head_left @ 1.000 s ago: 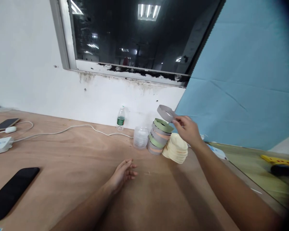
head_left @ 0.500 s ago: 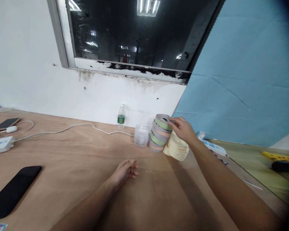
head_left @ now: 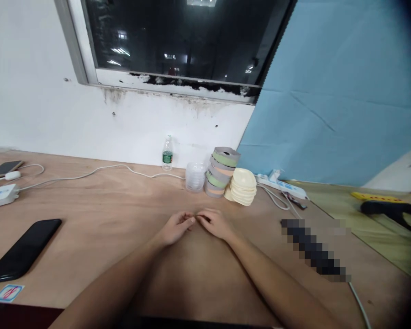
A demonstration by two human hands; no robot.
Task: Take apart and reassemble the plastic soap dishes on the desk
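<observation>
My left hand (head_left: 178, 227) rests low over the wooden table (head_left: 106, 205), fingers loosely bent, thumb apart, with nothing seen in it. Facing it, my right hand (head_left: 214, 222) has its fingertips close to the left ones; a gap shows between its thumb and fingers, and I see nothing held. Beyond both hands, a tall stack of grey, green and peach bowls (head_left: 219, 175) leans slightly. Right of it stands a stack of cream-coloured dishes (head_left: 243, 187). On its left is a stack of clear plastic containers (head_left: 195, 177).
By the wall stands a water bottle (head_left: 167, 155). A black phone (head_left: 23, 250) lies at left, near a white power strip (head_left: 0, 196). Another power strip (head_left: 284, 186) with cables is at the right back. A pixelated dark object (head_left: 313, 251) lies to the right.
My right hand has left the rim of the grey and green bowl stack and come down beside my left hand. The view has tilted downward and turned slightly right.
</observation>
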